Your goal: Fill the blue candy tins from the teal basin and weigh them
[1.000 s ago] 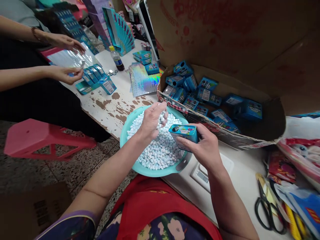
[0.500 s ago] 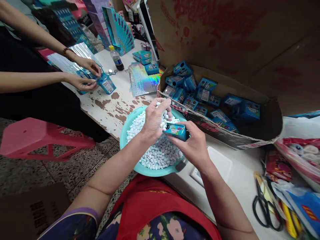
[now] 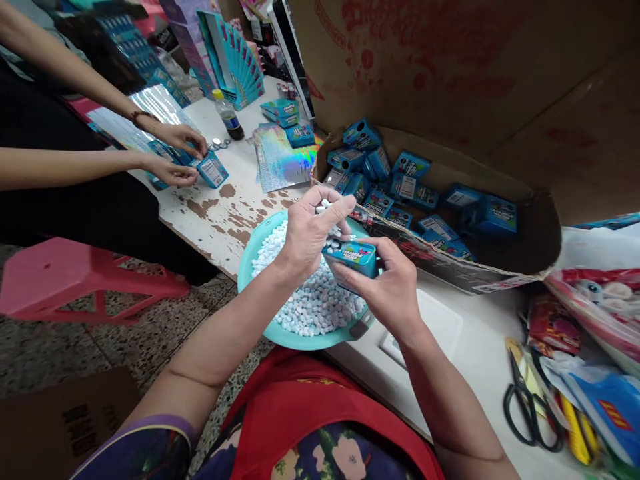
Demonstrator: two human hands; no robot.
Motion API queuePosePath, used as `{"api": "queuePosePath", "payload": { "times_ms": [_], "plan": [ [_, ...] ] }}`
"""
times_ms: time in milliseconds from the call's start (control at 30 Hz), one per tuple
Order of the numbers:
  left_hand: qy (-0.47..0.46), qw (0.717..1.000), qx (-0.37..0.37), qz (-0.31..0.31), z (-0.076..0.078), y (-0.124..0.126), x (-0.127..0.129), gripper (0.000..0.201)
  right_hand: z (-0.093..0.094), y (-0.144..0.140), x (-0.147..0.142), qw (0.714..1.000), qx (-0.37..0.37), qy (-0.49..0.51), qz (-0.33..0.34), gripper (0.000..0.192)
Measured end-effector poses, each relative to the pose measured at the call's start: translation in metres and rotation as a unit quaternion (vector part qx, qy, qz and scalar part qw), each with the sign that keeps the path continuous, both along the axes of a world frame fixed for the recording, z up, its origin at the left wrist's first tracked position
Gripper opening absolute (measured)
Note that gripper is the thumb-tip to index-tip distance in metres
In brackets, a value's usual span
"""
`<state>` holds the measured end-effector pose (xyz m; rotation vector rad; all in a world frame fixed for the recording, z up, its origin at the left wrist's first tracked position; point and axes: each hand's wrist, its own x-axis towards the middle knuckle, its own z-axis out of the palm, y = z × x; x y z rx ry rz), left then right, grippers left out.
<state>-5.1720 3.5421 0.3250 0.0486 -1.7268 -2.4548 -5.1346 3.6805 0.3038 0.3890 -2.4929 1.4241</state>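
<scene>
Cupped over a teal basin [image 3: 249, 263], my left hand [image 3: 309, 230] holds several small white candies [image 3: 327, 207]. My right hand [image 3: 393, 283] grips a small blue candy box [image 3: 353, 257] printed "Caramelo Macizo", tilted with its opening toward my left hand. The fingers of my left hand are at the box's end, and some candies lie at the opening. Below both hands the basin is filled with loose white candies [image 3: 320, 310]. How full the box is cannot be seen.
A cardboard carton [image 3: 500, 277] with several blue boxes stands behind the basin. A white scale [image 3: 440, 327] and black-handled scissors [image 3: 530, 407] lie to the right. At left, a co-worker's hands [image 3: 183, 157] handle another blue box [image 3: 213, 170] near a bottle [image 3: 230, 120].
The blue box has tilted so its opening end is higher, and my left hand has tipped over that end. The view has shifted slightly.
</scene>
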Motion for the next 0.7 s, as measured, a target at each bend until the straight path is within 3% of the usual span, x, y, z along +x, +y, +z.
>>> {"api": "queuePosePath", "payload": {
  "times_ms": [333, 500, 700],
  "plan": [
    [0.006, 1.0, -0.001, -0.015, -0.0014, 0.0033, -0.0047, 0.023, -0.0033, 0.0015, -0.0007, 0.998, 0.027, 0.032, 0.045, 0.028],
    [0.023, 0.999, 0.019, 0.022, -0.0019, 0.005, -0.0052, 0.023, 0.0007, 0.0022, 0.0006, 1.0, 0.006, 0.019, 0.02, 0.029],
    [0.006, 1.0, -0.004, 0.016, 0.0069, 0.0035, -0.0045, 0.022, -0.0006, -0.0009, -0.0003, 1.0, -0.015, -0.016, 0.008, 0.031]
  ]
}}
